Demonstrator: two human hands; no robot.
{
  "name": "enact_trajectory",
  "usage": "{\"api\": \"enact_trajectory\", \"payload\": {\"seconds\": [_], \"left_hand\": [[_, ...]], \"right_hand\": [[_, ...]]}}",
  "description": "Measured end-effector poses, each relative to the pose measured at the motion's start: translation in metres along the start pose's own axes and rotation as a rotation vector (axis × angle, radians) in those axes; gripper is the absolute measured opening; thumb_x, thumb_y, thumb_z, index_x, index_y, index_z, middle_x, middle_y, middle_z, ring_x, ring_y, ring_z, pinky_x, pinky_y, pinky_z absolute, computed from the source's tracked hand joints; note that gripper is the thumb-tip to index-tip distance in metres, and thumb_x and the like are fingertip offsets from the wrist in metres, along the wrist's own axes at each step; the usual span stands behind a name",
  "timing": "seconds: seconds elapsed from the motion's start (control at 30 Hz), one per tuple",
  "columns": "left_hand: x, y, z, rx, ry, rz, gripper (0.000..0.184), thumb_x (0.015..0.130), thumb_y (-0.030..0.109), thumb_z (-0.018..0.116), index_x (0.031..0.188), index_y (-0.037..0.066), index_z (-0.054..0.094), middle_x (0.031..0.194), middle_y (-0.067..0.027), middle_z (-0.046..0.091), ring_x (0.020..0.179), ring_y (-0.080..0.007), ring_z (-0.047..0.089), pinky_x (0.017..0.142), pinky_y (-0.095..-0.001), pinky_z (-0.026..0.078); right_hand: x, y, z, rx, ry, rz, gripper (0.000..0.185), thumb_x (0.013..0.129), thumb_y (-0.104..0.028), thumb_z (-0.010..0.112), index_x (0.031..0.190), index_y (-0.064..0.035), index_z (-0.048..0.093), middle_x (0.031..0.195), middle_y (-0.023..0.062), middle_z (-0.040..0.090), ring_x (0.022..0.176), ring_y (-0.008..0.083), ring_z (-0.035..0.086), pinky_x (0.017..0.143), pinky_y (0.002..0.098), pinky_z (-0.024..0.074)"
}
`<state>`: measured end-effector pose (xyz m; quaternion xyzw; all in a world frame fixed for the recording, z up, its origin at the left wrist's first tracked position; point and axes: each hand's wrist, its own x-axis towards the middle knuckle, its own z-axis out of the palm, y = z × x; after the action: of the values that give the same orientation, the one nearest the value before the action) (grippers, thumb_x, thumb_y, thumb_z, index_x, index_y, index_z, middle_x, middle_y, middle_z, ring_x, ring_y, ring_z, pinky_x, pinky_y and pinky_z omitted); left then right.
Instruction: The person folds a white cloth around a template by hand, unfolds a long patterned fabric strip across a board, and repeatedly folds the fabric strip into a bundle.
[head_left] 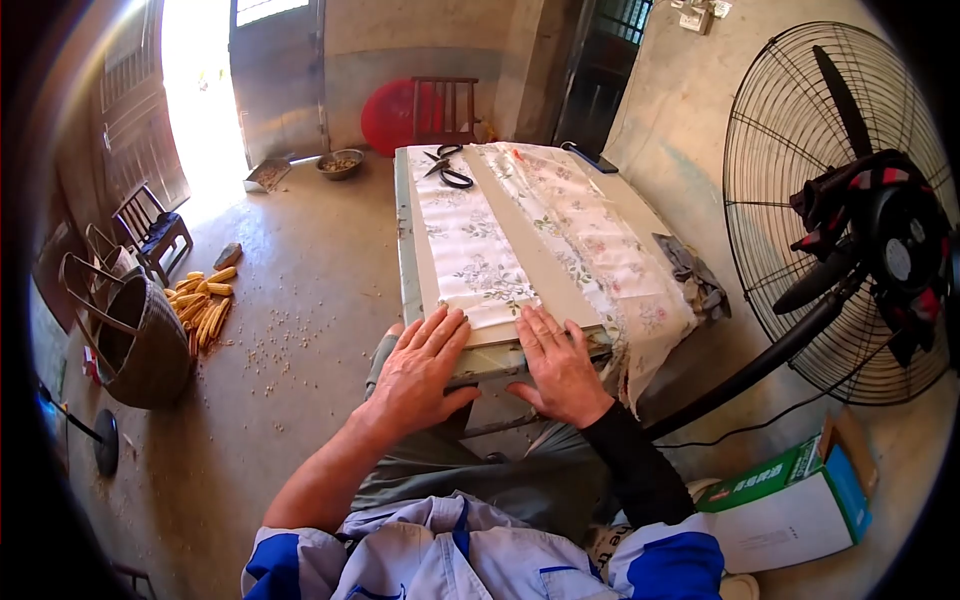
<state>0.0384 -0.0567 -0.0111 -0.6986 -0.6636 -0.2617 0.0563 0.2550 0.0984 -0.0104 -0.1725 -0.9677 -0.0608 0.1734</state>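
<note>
A strip of white floral cloth (475, 245) lies lengthwise on a beige board (510, 215) on the table. My left hand (428, 365) rests flat at the near left corner of this strip, fingers stretched forward. On its near right corner lie the fingertips of my right hand (560, 368), thumb apart from the fingers. Neither hand grips anything. Black-handled scissors (455, 178) lie partly open at the strip's far end. To the right, a wider piece of floral cloth (610, 240) drapes over the table's near right corner.
A large black fan (850, 220) stands close on the right. A phone (592, 157) and crumpled grey cloth (692, 275) lie along the table's right side. Corn cobs (205, 300), a woven basket (145, 345) and a small chair (155, 230) are left. A green-and-white box (780, 500) sits low right.
</note>
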Motion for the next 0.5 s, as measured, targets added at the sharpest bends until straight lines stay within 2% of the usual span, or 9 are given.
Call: {"api": "enact_trajectory", "payload": {"seconds": [0.1,0.3,0.4,0.5], "left_hand": [[-0.001,0.005,-0.008,0.003,-0.002,-0.024,0.080,0.085,0.036,0.084,0.149,-0.002,0.055,0.163,-0.0222,0.047,0.156,-0.0391,0.037,0.128,-0.0517,0.030],[0.001,0.004,-0.015,0.031,-0.029,-0.032,0.074,0.086,0.035,0.083,0.145,-0.002,0.057,0.161,-0.0217,0.049,0.154,-0.0388,0.040,0.126,-0.0534,0.032],[-0.002,0.003,-0.009,0.043,-0.014,-0.032,0.075,0.087,0.034,0.083,0.147,-0.002,0.056,0.162,-0.0208,0.049,0.154,-0.0388,0.041,0.126,-0.0542,0.033],[-0.003,0.004,-0.009,0.054,-0.023,-0.047,0.077,0.087,0.034,0.083,0.149,-0.001,0.054,0.163,-0.0200,0.048,0.155,-0.0385,0.040,0.126,-0.0541,0.033]], "right_hand": [[0.000,-0.002,-0.002,0.004,0.017,0.002,0.102,0.081,-0.043,0.089,0.159,0.0030,0.041,0.167,0.0198,0.042,0.155,0.0341,0.040,0.121,0.0564,0.0310],[0.013,-0.016,-0.010,0.024,0.018,0.034,0.097,0.080,-0.039,0.091,0.164,-0.0243,0.044,0.151,0.0219,0.050,0.145,0.0367,0.046,0.111,0.0594,0.0372],[0.019,-0.027,0.002,-0.118,0.038,0.059,0.095,0.079,-0.037,0.091,0.163,-0.0326,0.046,0.146,0.0223,0.051,0.138,0.0375,0.049,0.107,0.0598,0.0389],[0.020,-0.030,-0.001,-0.143,0.047,0.080,0.093,0.078,-0.033,0.091,0.161,-0.0258,0.049,0.147,0.0186,0.053,0.137,0.0345,0.051,0.107,0.0556,0.0405]]}}
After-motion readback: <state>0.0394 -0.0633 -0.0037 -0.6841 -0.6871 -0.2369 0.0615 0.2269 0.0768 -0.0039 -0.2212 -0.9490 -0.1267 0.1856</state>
